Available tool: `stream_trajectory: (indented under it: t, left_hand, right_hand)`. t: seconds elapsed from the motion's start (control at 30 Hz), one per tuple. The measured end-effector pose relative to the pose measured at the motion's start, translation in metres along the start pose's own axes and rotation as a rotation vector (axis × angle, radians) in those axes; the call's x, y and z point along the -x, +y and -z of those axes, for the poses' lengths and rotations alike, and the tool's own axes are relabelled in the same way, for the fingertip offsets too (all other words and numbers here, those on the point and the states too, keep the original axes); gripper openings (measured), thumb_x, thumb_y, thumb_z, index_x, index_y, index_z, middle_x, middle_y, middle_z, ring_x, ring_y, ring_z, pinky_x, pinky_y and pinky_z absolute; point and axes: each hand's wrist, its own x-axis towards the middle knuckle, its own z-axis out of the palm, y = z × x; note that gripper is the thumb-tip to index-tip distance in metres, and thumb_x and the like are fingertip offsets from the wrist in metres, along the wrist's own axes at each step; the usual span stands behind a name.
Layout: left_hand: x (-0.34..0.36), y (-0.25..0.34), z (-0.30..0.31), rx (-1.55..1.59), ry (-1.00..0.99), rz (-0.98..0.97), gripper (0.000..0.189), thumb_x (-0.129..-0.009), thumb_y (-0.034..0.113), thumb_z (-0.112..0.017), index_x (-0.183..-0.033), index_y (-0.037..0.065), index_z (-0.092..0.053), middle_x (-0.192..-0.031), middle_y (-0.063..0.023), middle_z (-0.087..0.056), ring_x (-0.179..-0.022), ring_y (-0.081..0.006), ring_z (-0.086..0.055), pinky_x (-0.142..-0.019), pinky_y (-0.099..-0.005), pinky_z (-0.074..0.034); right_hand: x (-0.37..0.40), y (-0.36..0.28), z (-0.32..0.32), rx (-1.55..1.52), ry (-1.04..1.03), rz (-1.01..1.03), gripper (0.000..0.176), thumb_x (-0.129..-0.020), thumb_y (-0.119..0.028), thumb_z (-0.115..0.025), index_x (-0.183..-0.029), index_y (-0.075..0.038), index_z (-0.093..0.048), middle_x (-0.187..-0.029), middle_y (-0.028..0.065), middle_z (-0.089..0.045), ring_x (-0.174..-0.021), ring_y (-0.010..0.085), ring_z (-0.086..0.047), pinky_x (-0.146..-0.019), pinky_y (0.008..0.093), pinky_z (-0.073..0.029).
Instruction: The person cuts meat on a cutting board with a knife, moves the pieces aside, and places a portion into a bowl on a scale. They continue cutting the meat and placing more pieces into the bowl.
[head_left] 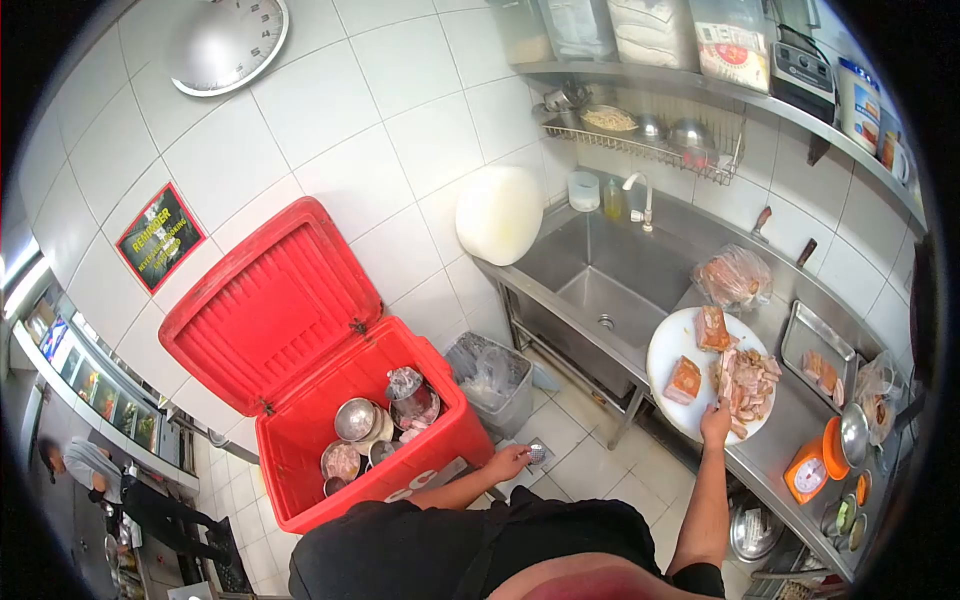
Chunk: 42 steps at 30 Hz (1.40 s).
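Two meat blocks (712, 328), on one round white board (661, 345); beside them, one heap of meat slices (750, 390), pieces overlapping, not countable. Two knife handles (763, 218), far right wall. One metal tray (815, 332), right. One orange scale (804, 482), near right. One sink basin (600, 295), with one tap (643, 205), far. One red cooler (465, 418), left; its metal bowls (356, 419) several, overlapping, exact number unclear. One waste bin (500, 402), between cooler and sink. One clock (226, 48), one sign (160, 238), left wall.

1. The head camera looks forward and down over the wearer's shirt (400, 540), close below.
2. It faces the wall (400, 150) and sink (608, 290), farther off.
3. The view is wide and curved, with black corners.
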Motion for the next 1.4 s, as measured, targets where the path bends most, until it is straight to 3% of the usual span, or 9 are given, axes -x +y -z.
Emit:
stream_trajectory:
  t: [0.3, 0.4, 0.5, 0.8, 1.07, 1.27, 1.33, 1.37, 1.4]
  left_hand:
    - [-0.056, 0.03, -0.061, -0.108, -0.047, -0.171, 0.039, -0.098, 0.029, -0.06, -0.123, -0.001, -0.064, -0.106, -0.0182, -0.07, -0.095, -0.0275, -0.069, -0.085, -0.0381, -0.054]
    - [-0.068, 0.072, -0.08, -0.059, -0.031, -0.113, 0.04, -0.098, 0.03, -0.059, -0.124, 0.001, -0.064, -0.109, -0.0181, -0.069, -0.097, -0.0273, -0.067, -0.085, -0.0382, -0.053]
    - [-0.089, 0.107, -0.101, -0.006, 0.015, -0.195, 0.039, -0.098, 0.031, -0.061, -0.125, 0.003, -0.065, -0.11, -0.018, -0.068, -0.097, -0.027, -0.067, -0.085, -0.0383, -0.053]
    - [-0.111, 0.195, -0.127, 0.0, 0.015, -0.245, 0.041, -0.098, 0.024, -0.062, -0.134, 0.005, -0.059, -0.117, -0.0153, -0.064, -0.1, -0.0262, -0.063, -0.089, -0.0372, -0.052]
    - [-0.154, 0.208, -0.137, 0.056, 0.053, -0.416, 0.043, -0.095, 0.023, -0.066, -0.133, 0.003, -0.059, -0.115, -0.0144, -0.063, -0.092, -0.0241, -0.062, -0.084, -0.0367, -0.053]
    - [-0.203, 0.209, -0.141, 0.147, -0.063, -0.433, 0.045, -0.094, 0.022, -0.068, -0.135, 0.006, -0.058, -0.118, -0.0121, -0.062, -0.091, -0.0234, -0.061, -0.085, -0.0367, -0.053]
    - [-0.223, 0.203, -0.147, 0.017, 0.128, -0.704, 0.046, -0.093, 0.022, -0.07, -0.136, 0.008, -0.058, -0.116, -0.0112, -0.062, -0.09, -0.0211, -0.061, -0.081, -0.036, -0.054]
    - [-0.227, 0.21, -0.143, 0.174, -0.052, -0.415, 0.048, -0.092, 0.022, -0.072, -0.136, 0.008, -0.058, -0.116, -0.01, -0.062, -0.09, -0.0197, -0.061, -0.08, -0.0362, -0.054]
    - [-0.237, 0.215, -0.137, 0.099, -0.139, -0.371, 0.049, -0.092, 0.023, -0.073, -0.136, 0.006, -0.058, -0.12, -0.0099, -0.062, -0.089, -0.0192, -0.061, -0.081, -0.0365, -0.054]
  right_hand:
    - [0.001, 0.02, 0.017, -0.196, -0.111, 0.083, 0.043, -0.099, -0.014, -0.05, -0.137, 0.006, -0.048, -0.127, 0.0352, -0.059, -0.121, 0.048, -0.057, -0.103, 0.047, -0.044]
    - [0.001, 0.021, 0.031, -0.235, -0.214, -0.011, 0.045, -0.1, -0.014, -0.048, -0.141, 0.005, -0.044, -0.128, 0.0358, -0.058, -0.122, 0.0486, -0.056, -0.104, 0.0475, -0.043]
    - [-0.002, 0.027, 0.037, -0.235, -0.302, 0.065, 0.047, -0.101, -0.014, -0.047, -0.143, 0.005, -0.04, -0.128, 0.0367, -0.058, -0.122, 0.0499, -0.055, -0.103, 0.0485, -0.042]
    - [-0.002, 0.035, 0.035, -0.187, -0.311, 0.133, 0.045, -0.101, -0.015, -0.048, -0.142, 0.003, -0.04, -0.122, 0.0376, -0.06, -0.115, 0.0525, -0.057, -0.098, 0.0522, -0.045]
    - [0.0, 0.011, 0.047, -0.104, -0.359, 0.095, 0.045, -0.099, -0.011, -0.048, -0.142, 0.002, -0.04, -0.12, 0.0366, -0.061, -0.111, 0.0525, -0.059, -0.095, 0.0533, -0.046]
    - [0.003, 0.015, 0.03, -0.191, -0.258, 0.305, 0.046, -0.095, -0.007, -0.049, -0.139, 0.004, -0.044, -0.126, 0.0343, -0.059, -0.115, 0.05, -0.059, -0.098, 0.0506, -0.046]
    - [0.004, -0.01, 0.047, -0.163, -0.371, 0.159, 0.047, -0.094, -0.009, -0.05, -0.139, 0.004, -0.047, -0.118, 0.0339, -0.062, -0.111, 0.0474, -0.061, -0.096, 0.0508, -0.048]
    - [0.0, 0.017, 0.02, -0.097, -0.212, 0.292, 0.047, -0.094, -0.01, -0.05, -0.14, 0.001, -0.047, -0.113, 0.034, -0.064, -0.106, 0.0478, -0.062, -0.092, 0.0526, -0.049]
    - [-0.001, 0.015, 0.021, -0.104, -0.213, 0.285, 0.047, -0.094, -0.011, -0.051, -0.139, 0.0, -0.046, -0.108, 0.0335, -0.065, -0.104, 0.0489, -0.062, -0.09, 0.0539, -0.048]
